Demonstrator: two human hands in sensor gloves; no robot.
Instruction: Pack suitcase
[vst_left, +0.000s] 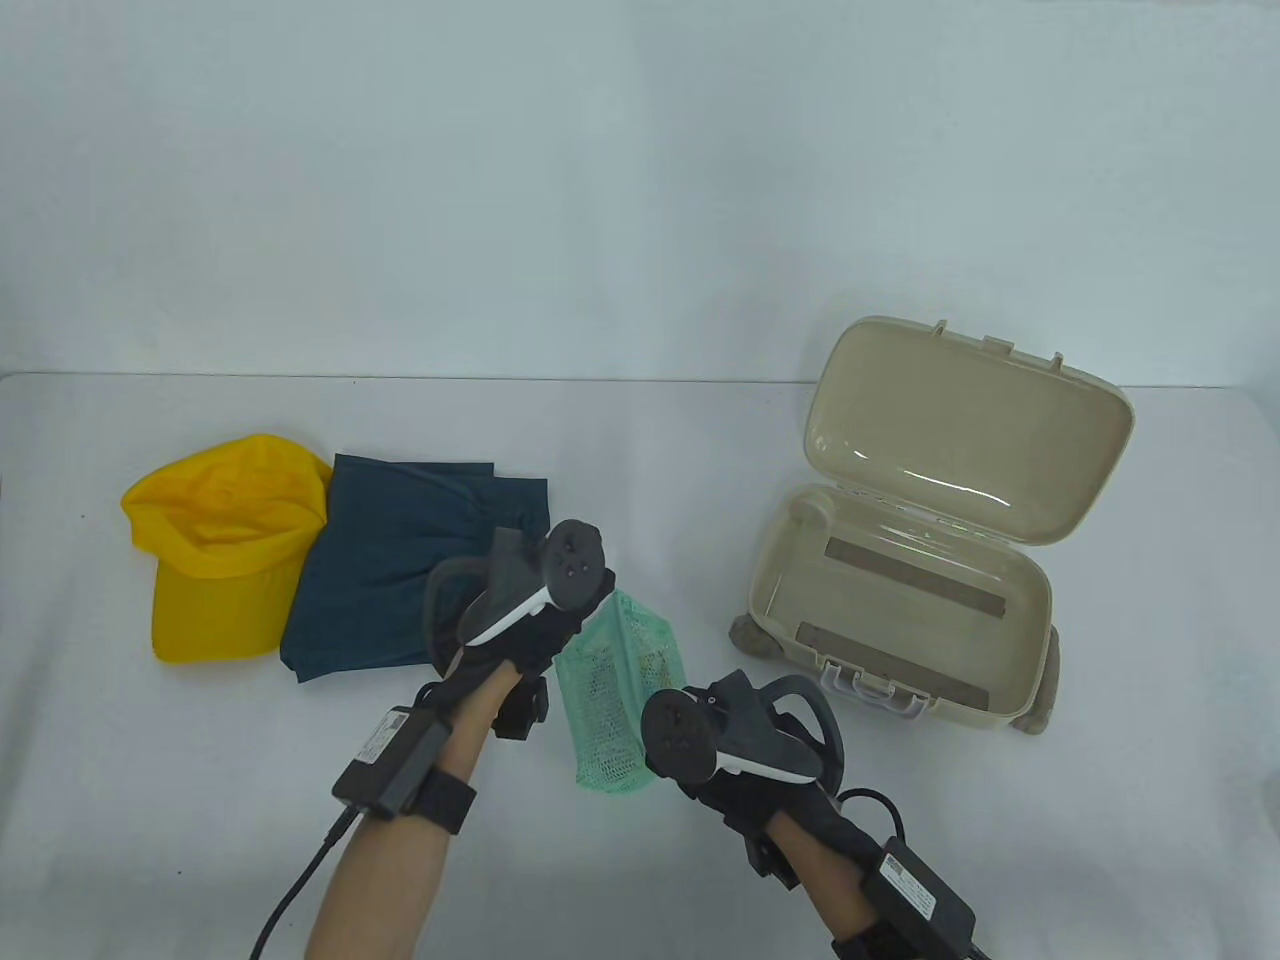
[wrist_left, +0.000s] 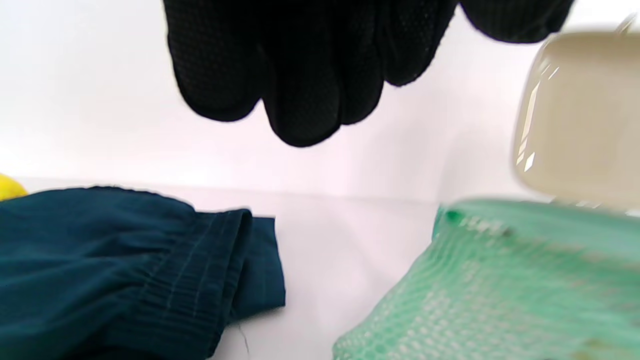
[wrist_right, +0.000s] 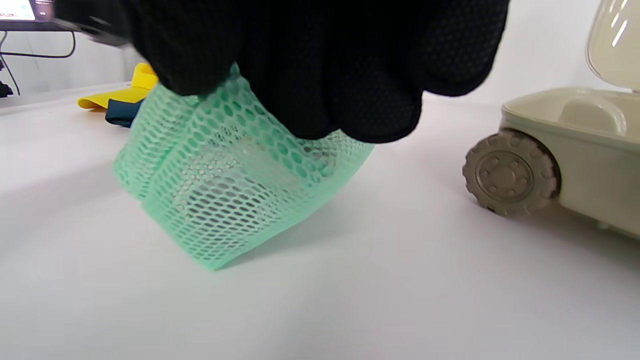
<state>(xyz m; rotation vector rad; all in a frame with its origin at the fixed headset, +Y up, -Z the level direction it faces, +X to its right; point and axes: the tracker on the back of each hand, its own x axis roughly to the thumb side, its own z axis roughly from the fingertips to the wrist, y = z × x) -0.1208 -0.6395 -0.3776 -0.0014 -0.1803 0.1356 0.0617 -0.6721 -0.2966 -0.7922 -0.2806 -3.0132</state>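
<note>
Right hand grip: the right hand (wrist_right: 310, 65) pinches the near end of the green mesh bag (wrist_right: 235, 180); the gloved fingers (wrist_right: 360, 105) are closed over the net, that end raised, the far lower corner touching the table (wrist_right: 350, 300).
Left hand grip: the left hand (wrist_left: 305, 65) holds nothing that the wrist view shows; its fingers hang curled together above the table, apart from the cloth below. From the table view it cannot be told whether it touches the bag's far end.
Bag, long axis: runs away from the person and slightly toward the suitcase, from the right hand's pinch to the left hand (vst_left: 520, 600).
Suitcase: the beige suitcase (vst_left: 900, 610) lies open, lid up at its far side, shell bare of items as far as can be seen; a wheel (wrist_right: 510, 172) faces the bag.
Bag relative to suitcase: just beside it, on its wheel side, not touching.
Nearer hand: the right hand (vst_left: 740, 740), judged better placed to carry the bag over the suitcase wall.
Waiting items: dark teal garment (vst_left: 400, 570), then yellow cap (vst_left: 220, 540), both beyond the bag from the suitcase, well apart from it.
</note>
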